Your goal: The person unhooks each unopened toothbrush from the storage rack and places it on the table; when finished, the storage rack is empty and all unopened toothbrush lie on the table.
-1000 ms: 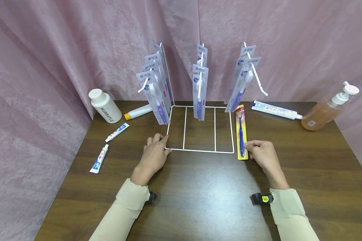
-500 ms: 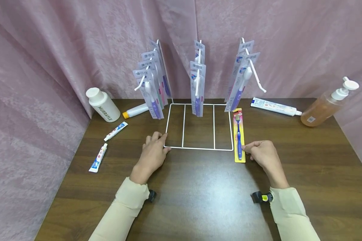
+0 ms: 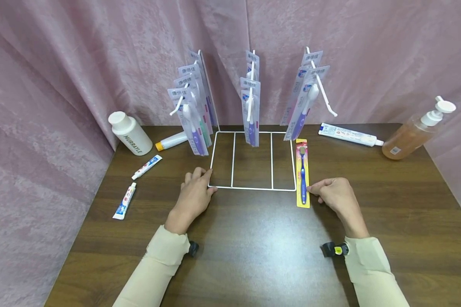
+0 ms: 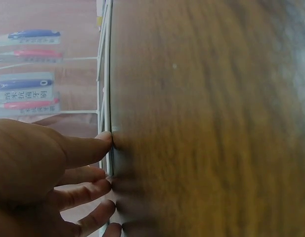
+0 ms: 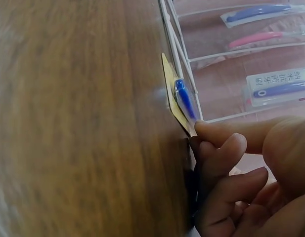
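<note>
A yellow-and-pink packaged toothbrush [image 3: 302, 175] with a blue handle lies on the table along the right side of the white wire rack [image 3: 251, 188]. My right hand [image 3: 336, 194] pinches the pack's right edge between thumb and index finger; in the right wrist view that pack [image 5: 173, 91] is slightly raised at the held edge. At the rack's front left corner rests my left hand [image 3: 192, 196], thumb and index finger touching the wire, fingers relaxed and spread. Packaged toothbrushes [image 3: 250, 111] hang from the rack's three hooks.
On the left stand a white bottle [image 3: 132, 134] and, lying flat, a yellow-capped tube [image 3: 171, 141] and two small toothpaste tubes [image 3: 147, 166]. Toward the right back lie a large toothpaste tube [image 3: 349, 135] and a pump bottle [image 3: 411, 138]. A pink curtain [image 3: 284, 25] hangs behind the table.
The held toothbrush pack has shifted a little left and toward me, closer to parallel with the rack's side. My left hand stays at the rack's corner. The head view has tilted slightly.
</note>
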Action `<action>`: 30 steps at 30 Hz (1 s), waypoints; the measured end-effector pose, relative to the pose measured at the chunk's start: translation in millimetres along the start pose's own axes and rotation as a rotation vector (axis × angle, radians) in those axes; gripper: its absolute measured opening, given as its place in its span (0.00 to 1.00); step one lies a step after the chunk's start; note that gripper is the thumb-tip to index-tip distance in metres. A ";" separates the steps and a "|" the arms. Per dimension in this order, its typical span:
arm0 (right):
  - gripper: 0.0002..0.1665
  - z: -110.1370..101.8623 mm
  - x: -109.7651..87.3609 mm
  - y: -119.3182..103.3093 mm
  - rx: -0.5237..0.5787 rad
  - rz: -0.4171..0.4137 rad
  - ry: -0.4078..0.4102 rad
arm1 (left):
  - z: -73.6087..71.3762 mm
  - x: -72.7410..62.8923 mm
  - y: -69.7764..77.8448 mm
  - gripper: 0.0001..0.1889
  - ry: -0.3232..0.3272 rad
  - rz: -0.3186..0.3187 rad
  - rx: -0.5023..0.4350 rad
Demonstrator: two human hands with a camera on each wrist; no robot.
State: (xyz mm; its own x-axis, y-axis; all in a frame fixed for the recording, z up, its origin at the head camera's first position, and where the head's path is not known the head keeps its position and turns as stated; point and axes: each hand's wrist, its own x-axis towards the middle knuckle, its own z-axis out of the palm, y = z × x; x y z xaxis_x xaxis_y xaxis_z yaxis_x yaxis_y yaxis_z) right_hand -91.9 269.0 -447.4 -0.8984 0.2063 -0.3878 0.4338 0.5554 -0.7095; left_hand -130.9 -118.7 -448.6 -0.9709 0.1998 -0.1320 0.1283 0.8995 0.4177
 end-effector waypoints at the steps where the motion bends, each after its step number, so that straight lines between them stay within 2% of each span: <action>1: 0.19 0.0 0.0 0.1 -0.002 -0.001 0.000 | -0.2 0.0 0.1 0.35 0.000 -0.001 -0.002; 12: 0.19 -1.3 0.0 -2.2 -0.018 0.014 -0.002 | 0.9 1.1 -0.5 0.35 0.009 -0.002 -0.012; 15: 0.21 -4.1 1.5 -8.0 -0.025 -0.004 0.043 | 0.7 1.3 -1.0 0.34 0.014 -0.003 -0.019; 17: 0.23 -6.8 3.7 -13.5 0.006 -0.052 0.114 | 0.8 1.6 -0.6 0.34 0.016 -0.004 -0.021; 19: 0.24 -8.4 7.5 -21.5 0.080 -0.138 0.208 | 0.7 2.2 -0.4 0.34 0.018 -0.005 -0.021; 21: 0.22 -8.4 13.6 -31.8 0.203 -0.261 0.293 | 0.5 2.9 -0.7 0.34 0.019 -0.005 -0.021; 23: 0.20 -7.9 20.7 -43.0 0.341 -0.384 0.344 | 0.3 3.3 -1.3 0.35 0.020 -0.005 -0.021; 26: 0.19 -7.5 32.2 -59.1 0.525 -0.501 0.344 | 1.2 3.8 -2.6 0.35 0.029 -0.004 -0.031; 30: 0.21 -9.6 43.7 -72.2 0.636 -0.519 0.277 | 4.2 1.1 -2.0 0.34 0.025 -0.009 -0.039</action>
State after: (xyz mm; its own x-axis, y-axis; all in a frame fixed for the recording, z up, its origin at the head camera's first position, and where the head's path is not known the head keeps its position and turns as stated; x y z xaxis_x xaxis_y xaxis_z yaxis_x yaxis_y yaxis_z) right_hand -163.2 245.7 -407.5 -0.9422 0.2858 0.1751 -0.1540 0.0949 -0.9835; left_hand -131.4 -118.7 -453.3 -0.9768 0.1816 -0.1137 0.1119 0.8852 0.4516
